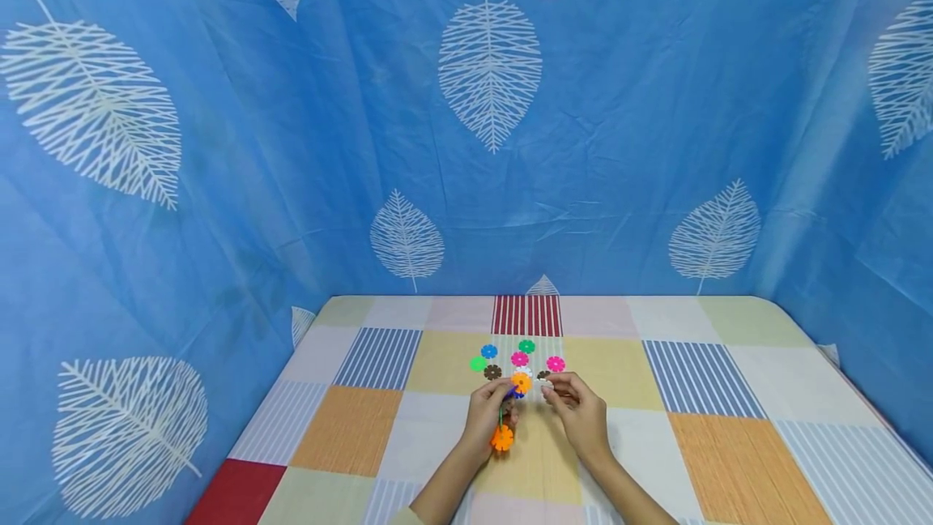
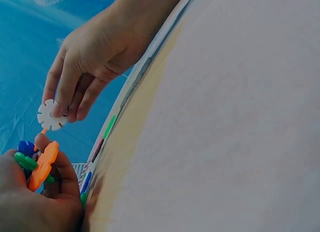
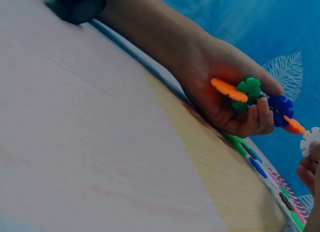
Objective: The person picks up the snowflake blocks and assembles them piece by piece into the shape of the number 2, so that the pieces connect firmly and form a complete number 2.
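My left hand (image 1: pixel 481 413) grips a short chain of notched plastic flower discs. In the right wrist view the chain runs from an orange disc (image 3: pixel 228 90) through a green disc (image 3: pixel 248 85) to a blue disc (image 3: pixel 282 105) and a second orange disc (image 3: pixel 295 125). A dark piece between green and blue is mostly covered by fingers. My right hand (image 1: pixel 583 420) pinches a white disc (image 2: pixel 48 118) between thumb and fingers. The white disc's edge meets the far orange disc; whether their notches interlock I cannot tell.
Loose discs lie on the patchwork cloth just beyond the hands, among them a blue disc (image 1: pixel 489 352), a green disc (image 1: pixel 526 346), a pink disc (image 1: pixel 555 364) and a brown disc (image 1: pixel 492 372). A blue leaf-print curtain (image 1: pixel 583 144) surrounds the table's back and sides.
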